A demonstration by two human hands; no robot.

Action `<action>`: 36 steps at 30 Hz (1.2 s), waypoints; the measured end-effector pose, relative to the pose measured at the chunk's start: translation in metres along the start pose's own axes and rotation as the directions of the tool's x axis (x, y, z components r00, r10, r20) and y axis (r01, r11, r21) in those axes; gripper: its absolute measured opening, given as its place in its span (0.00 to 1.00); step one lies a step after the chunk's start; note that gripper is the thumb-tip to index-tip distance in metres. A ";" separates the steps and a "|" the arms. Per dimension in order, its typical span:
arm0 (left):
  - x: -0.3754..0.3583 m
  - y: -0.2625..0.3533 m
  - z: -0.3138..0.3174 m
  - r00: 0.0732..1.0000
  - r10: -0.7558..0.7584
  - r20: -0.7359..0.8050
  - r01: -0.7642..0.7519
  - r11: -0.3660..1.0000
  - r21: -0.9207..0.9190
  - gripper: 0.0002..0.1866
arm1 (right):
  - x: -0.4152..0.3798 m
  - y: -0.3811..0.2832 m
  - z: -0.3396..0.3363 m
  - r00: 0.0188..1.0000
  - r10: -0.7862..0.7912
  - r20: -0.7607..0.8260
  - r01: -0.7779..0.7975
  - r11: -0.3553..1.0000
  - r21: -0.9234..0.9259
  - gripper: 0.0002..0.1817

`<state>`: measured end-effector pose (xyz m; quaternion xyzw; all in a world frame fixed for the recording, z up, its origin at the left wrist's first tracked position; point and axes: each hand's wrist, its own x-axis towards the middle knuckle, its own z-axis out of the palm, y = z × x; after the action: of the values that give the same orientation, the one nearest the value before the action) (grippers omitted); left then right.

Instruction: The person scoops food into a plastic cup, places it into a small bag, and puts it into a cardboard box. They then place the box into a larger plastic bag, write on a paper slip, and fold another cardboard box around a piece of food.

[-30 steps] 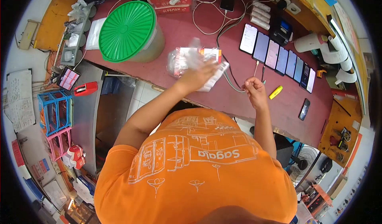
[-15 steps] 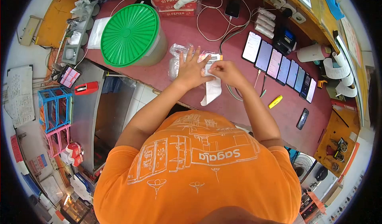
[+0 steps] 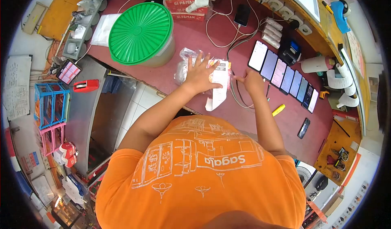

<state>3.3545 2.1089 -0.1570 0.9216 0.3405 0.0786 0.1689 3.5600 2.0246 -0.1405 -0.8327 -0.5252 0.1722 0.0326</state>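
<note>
My left hand (image 3: 198, 77) lies flat with its fingers spread over a clear plastic bag (image 3: 181, 69) and a white paper receipt (image 3: 220, 84). The receipt's lower end curls up toward the table's near edge. Something with an orange and yellow edge shows at the receipt's top right, mostly hidden. Just right of the receipt, my right hand (image 3: 253, 82) is apart from it, above the cables. Its thumb points left, away from the other fingers, and nothing shows in its grasp. A row of several phones (image 3: 278, 69) lies just beyond it.
A tub with a green lid (image 3: 140, 33) stands left on the red table (image 3: 191, 33). Red boxes (image 3: 186, 5), a charging phone (image 3: 242, 15) and looped cables are at the back. A yellow highlighter (image 3: 278, 109) and a dark phone (image 3: 303, 128) lie at right.
My right hand has left the receipt and moved right, its pinched fingers now apart. My left hand stays spread on the receipt and bag. The view has shifted slightly.
</note>
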 end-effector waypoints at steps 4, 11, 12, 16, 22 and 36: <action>-0.003 -0.011 -0.026 0.983 0.153 0.100 -0.156 0.988 0.018 0.48 | -0.014 -0.030 -0.008 0.980 -0.174 -0.096 0.195 0.934 0.300 0.32; -0.005 0.033 -0.123 0.835 0.463 0.299 -0.540 0.796 0.275 0.15 | -0.019 -0.089 -0.001 0.769 -0.604 -0.207 0.632 0.767 0.111 0.27; -0.004 0.038 -0.122 0.815 0.555 0.168 -0.579 0.766 0.279 0.15 | -0.023 -0.083 -0.023 0.755 -0.641 -0.141 0.653 0.754 0.068 0.25; -0.027 0.091 -0.254 0.743 0.553 -0.377 -0.576 0.815 0.062 0.32 | -0.023 -0.012 -0.106 0.589 -0.687 -0.425 0.754 0.657 -0.017 0.17; -0.064 -0.001 -0.269 0.620 0.126 -0.775 -0.593 0.722 -0.357 0.38 | -0.095 0.057 -0.396 0.768 -0.128 -0.628 0.224 0.972 0.076 0.16; -0.156 -0.078 -0.198 0.444 -0.777 -0.447 -0.049 0.477 -0.878 0.20 | 0.049 0.458 -0.541 0.601 -0.041 -0.799 -0.350 0.885 -0.308 0.18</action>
<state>3.1385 2.1135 -0.0062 0.4697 0.5214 0.5932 0.3945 4.1482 1.9323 0.2466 -0.8510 -0.4048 -0.3296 0.0573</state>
